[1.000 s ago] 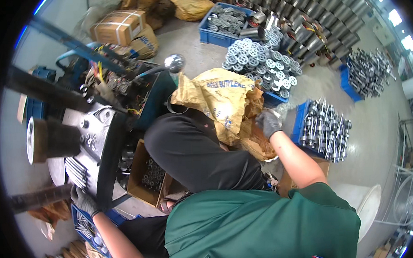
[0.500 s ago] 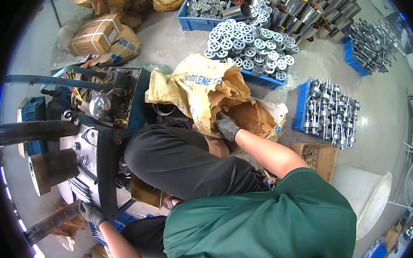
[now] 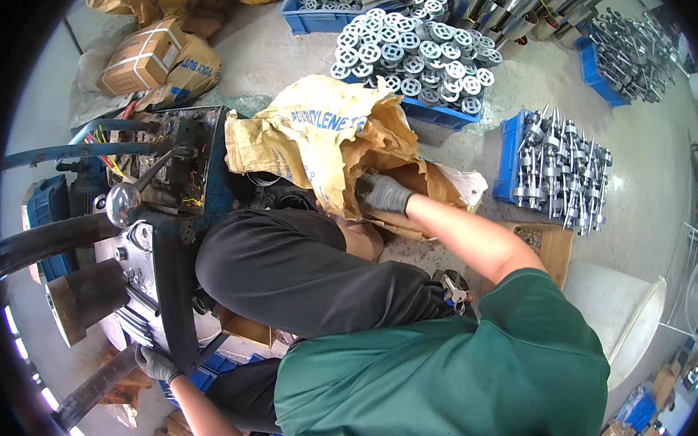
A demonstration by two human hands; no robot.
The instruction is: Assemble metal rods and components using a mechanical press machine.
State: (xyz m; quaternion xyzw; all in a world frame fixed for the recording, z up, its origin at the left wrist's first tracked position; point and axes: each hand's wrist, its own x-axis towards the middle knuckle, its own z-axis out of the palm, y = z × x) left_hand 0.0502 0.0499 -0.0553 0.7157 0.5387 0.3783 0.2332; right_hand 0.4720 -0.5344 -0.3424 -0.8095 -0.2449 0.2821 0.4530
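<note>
My right hand (image 3: 387, 194), in a grey glove, is in the mouth of a torn yellow-brown sack (image 3: 320, 125). The sack's paper folds hide its fingertips, so any grip there cannot be made out. My left hand (image 3: 158, 364), gloved as well, is at the lower edge of the machine's metal plate (image 3: 156, 264). It lies close to the ends of several thin metal rods (image 3: 136, 328), with its fingers partly out of sight. The machine's lever has a shiny ball knob (image 3: 123, 204).
Blue crates hold round slotted metal discs (image 3: 412, 57) and shafts with cylindrical cores (image 3: 564, 171). Shiny metal tubes (image 3: 504, 8) are stacked behind. On the right are an open cardboard box (image 3: 554, 254) and a white drum (image 3: 614, 314). A strapped carton (image 3: 142, 57) sits far left.
My right hand has moved up and further into the sack's mouth, and the paper around it has shifted. The lever's ball knob appears lower and further left. My left hand stays by the rods.
</note>
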